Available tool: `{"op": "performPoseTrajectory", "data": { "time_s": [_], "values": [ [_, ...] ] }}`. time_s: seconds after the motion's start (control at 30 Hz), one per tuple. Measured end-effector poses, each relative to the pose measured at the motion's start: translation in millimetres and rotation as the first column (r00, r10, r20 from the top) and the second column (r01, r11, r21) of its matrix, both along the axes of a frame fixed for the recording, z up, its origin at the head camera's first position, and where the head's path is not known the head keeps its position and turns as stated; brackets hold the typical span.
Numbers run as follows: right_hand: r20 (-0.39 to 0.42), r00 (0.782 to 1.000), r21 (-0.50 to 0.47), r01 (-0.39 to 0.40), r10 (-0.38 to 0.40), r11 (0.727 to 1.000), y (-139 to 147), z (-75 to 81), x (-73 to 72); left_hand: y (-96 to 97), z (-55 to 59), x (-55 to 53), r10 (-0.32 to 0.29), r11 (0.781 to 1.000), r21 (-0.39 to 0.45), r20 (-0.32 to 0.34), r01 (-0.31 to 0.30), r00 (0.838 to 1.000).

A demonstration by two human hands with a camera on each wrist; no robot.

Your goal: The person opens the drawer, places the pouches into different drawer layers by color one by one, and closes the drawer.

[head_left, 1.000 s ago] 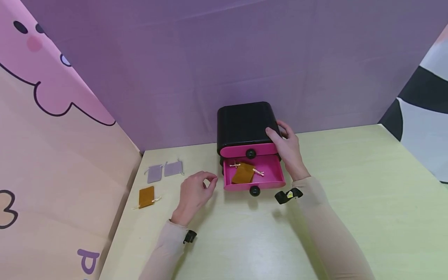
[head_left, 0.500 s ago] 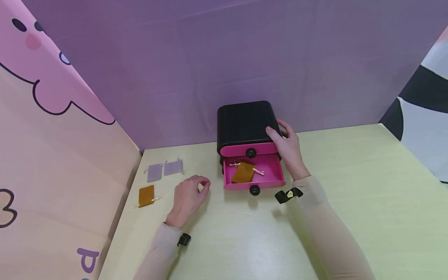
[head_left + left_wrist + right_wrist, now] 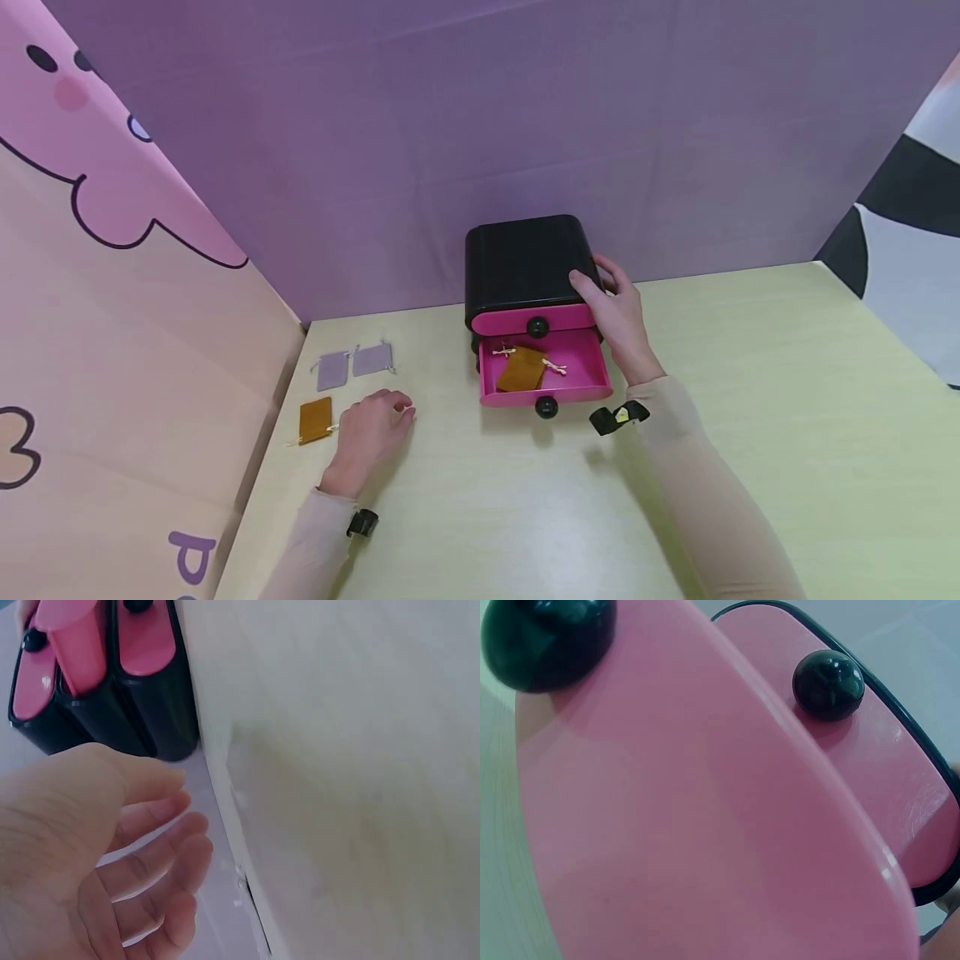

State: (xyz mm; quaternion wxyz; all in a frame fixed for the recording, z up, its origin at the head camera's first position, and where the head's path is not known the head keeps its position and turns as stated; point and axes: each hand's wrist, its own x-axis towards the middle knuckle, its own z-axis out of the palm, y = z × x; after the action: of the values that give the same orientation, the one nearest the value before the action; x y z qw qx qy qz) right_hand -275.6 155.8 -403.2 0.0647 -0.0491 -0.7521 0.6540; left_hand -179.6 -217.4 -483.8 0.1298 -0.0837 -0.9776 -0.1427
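A black cabinet with pink drawers [image 3: 525,262] stands at the back of the table. Its middle drawer [image 3: 581,375] is pulled out; inside lies a brown drawstring pouch [image 3: 522,371] with pale cords. My right hand [image 3: 618,321] grips the cabinet's right side, thumb on the top edge; the right wrist view shows a drawer front [image 3: 697,795] close up. My left hand [image 3: 369,437] is over the table left of the cabinet, holding nothing, its fingers loosely bent. Just beyond it lies another brown pouch [image 3: 315,419], its cord partly hidden by the hand.
Two lilac drawstring pouches [image 3: 332,371] lie side by side at the back left of the table. Behind the cabinet a purple cloth backdrop [image 3: 375,167] rises, and a printed panel [image 3: 135,350] borders the left side.
My left hand has moved from beside the open drawer leftward and toward me, to near the brown pouch on the table. My right hand and the drawer have stayed put.
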Motion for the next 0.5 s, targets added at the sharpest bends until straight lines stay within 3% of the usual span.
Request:
{"op": "performPoseTrajectory", "data": {
  "time_s": [0.23,0.5],
  "values": [
    [-0.004,1.0,0.004,0.003,-0.003,1.0,0.1,0.5,0.9,-25.5,-1.0,5.6,0.069,0.996,-0.055,0.057,-0.066,0.996],
    [-0.01,1.0,0.004,0.001,-0.001,1.0,-0.3,-0.3,0.6,-51.5,2.3,9.3,0.092,0.994,-0.069,0.071,-0.087,0.993]
  ]
}}
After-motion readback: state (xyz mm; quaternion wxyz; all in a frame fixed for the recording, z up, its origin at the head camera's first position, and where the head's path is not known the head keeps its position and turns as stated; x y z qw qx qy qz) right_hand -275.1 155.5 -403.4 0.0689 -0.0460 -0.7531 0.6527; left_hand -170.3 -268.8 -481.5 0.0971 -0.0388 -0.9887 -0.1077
